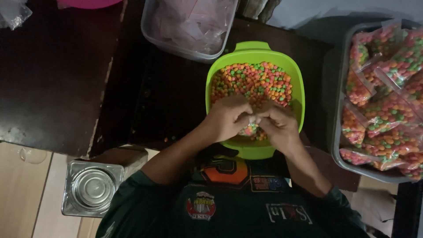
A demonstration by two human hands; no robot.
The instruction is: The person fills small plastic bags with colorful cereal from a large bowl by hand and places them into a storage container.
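The small clear bag [249, 129] of coloured sweets sits pinched between your two hands, low over the near side of the green bowl [299, 88]. Your left hand [227, 118] curls closed round its left edge and your right hand [276, 125] closes on its right edge, fingertips meeting at the bag's top; most of the bag is hidden behind your fingers, so how full it is cannot be told.

Keep the bag above the bowl while you work its mouth, so any loose sweets [251, 81] that slip drop back into the heap and not onto the dark table [53, 79]. Hold it upright and grip near the opening, not the belly, or the contents may squeeze out.

To your right, well apart from your hands, a grey tray [341, 132] holds many filled bags [387, 110]. Beyond the bowl stands a clear tub [150, 31] of empty plastic bags [194, 24]. A square metal tin [92, 188] rests on the floor at your left. A few sweets lie spilled on the table near your left forearm. Nothing blocks your hands.
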